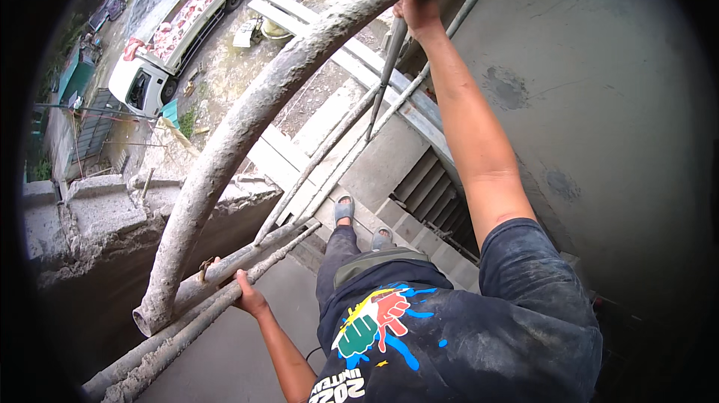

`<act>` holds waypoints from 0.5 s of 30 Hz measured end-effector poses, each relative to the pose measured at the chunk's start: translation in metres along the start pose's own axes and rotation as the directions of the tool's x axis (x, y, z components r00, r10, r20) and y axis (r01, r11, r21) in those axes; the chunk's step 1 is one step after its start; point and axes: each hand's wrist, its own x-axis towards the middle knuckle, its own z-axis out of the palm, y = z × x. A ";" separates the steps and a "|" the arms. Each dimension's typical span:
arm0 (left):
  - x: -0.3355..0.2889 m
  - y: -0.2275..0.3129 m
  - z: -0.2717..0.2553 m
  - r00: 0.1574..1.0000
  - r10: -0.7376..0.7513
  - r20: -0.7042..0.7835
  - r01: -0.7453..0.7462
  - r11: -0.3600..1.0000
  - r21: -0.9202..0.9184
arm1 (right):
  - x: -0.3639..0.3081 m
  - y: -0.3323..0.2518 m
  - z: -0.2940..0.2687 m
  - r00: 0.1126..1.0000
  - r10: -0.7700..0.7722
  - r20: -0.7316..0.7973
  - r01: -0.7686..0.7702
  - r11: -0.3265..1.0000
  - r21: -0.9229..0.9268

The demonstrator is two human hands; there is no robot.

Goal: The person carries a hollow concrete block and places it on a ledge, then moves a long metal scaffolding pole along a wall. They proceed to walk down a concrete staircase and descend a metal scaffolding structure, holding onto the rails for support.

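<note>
A cement-crusted scaffold frame (258, 122) with a thick curved tube arches across my view from the lower left to the top. My right hand (421, 12) is raised high, closed on a straight tube (391, 55) of this frame, just beneath the arch. Lower left, my left hand (251, 296) wraps round a rough, crusted pipe (213, 313) that lies beside the frame's lower tube; some of its fingers are hidden behind the pipe. Both arms are stretched out from my body.
My sandalled feet stand on a narrow ledge (359, 212). Beside it, a stairwell (434, 189) drops away. A broken concrete wall edge (105, 208) runs along the left. Far below stands a white truck (146, 81) loaded with reddish-white bags. A grey plastered surface (584, 103) fills the right.
</note>
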 end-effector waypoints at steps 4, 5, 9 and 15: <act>0.028 -0.025 0.000 0.994 -0.057 0.098 0.058 0.998 -0.010 | 0.033 0.039 0.000 0.995 -0.092 -0.035 0.081 0.968 -0.238; 0.031 -0.030 0.004 0.996 0.050 0.068 -0.049 0.999 -0.009 | 0.034 0.035 0.002 0.989 -0.144 0.044 0.150 0.919 -0.363; 0.051 -0.067 0.011 0.999 -0.001 0.054 0.001 1.000 -0.005 | 0.043 0.024 0.003 0.974 -0.175 0.143 0.226 0.769 -0.598; 0.072 -0.119 -0.001 0.989 -0.131 0.072 0.114 0.973 0.200 | 0.079 0.062 0.014 0.994 -0.107 0.038 0.110 0.831 -0.545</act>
